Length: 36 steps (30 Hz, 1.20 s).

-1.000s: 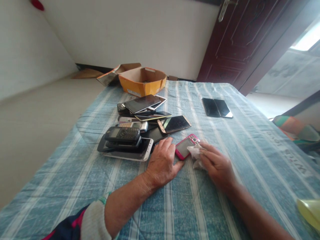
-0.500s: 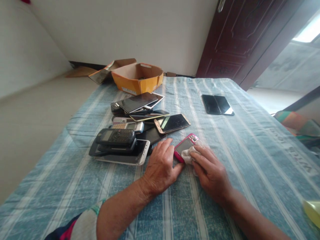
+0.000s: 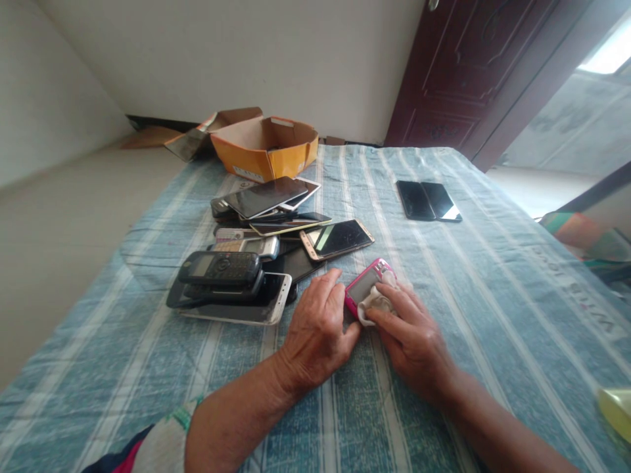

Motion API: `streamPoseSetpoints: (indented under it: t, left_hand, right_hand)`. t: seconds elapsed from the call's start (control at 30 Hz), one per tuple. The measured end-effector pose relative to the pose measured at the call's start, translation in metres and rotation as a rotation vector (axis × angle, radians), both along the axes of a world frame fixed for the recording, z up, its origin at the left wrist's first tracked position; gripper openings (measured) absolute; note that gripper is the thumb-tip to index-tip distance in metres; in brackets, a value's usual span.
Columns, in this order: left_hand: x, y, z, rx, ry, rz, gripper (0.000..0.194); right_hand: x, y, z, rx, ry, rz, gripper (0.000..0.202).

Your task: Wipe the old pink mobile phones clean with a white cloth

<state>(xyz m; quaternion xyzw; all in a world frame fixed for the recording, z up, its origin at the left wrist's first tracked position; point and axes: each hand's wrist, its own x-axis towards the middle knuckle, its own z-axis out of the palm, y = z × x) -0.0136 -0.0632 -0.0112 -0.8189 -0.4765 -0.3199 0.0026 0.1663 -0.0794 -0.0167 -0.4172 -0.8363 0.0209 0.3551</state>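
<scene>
A pink phone (image 3: 362, 286) lies on the cloth between my hands, its screen facing up and its keys at the far end. My left hand (image 3: 319, 325) grips its left side, the thumb at the near corner and the fingers bent along the edge. My right hand (image 3: 417, 335) presses a crumpled white tissue (image 3: 374, 306) onto the phone's lower right part. The tissue and fingers cover some of the screen. Just beyond lies a gold phone (image 3: 340, 238) with a dark screen.
Several phones are heaped to the left, with a black keypad phone (image 3: 220, 269) on top near me. Behind the heap stands an open orange cardboard box (image 3: 266, 161). Two dark phones (image 3: 428, 200) lie side by side at the right on the striped tablecloth (image 3: 473, 295).
The tissue has slid slightly toward the near end of the pink phone, and my right fingers have shifted with it. My left hand stays at the phone's side.
</scene>
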Motion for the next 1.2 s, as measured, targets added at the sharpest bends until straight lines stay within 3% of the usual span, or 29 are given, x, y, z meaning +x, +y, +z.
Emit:
streamPoseSetpoints:
  t: [0.3,0.53,0.9,1.2]
  left_hand:
    - [0.000,0.002,-0.005,0.019,-0.016,-0.014,0.028]
    - [-0.001,0.001,-0.005,-0.022,-0.027,-0.011,0.024]
    - [-0.002,0.002,-0.005,-0.011,0.001,-0.023,0.023]
    - [0.000,0.000,-0.005,-0.023,0.018,-0.015,0.022]
  right_hand:
    - [-0.007,-0.001,-0.008,0.015,-0.119,-0.042,0.033]
    - [-0.009,-0.004,-0.004,-0.023,-0.137,-0.034,0.034]
    - [-0.022,-0.013,0.004,-0.193,-0.014,-0.058,0.039]
    - [-0.018,-0.013,0.005,-0.216,0.039,-0.043,0.033]
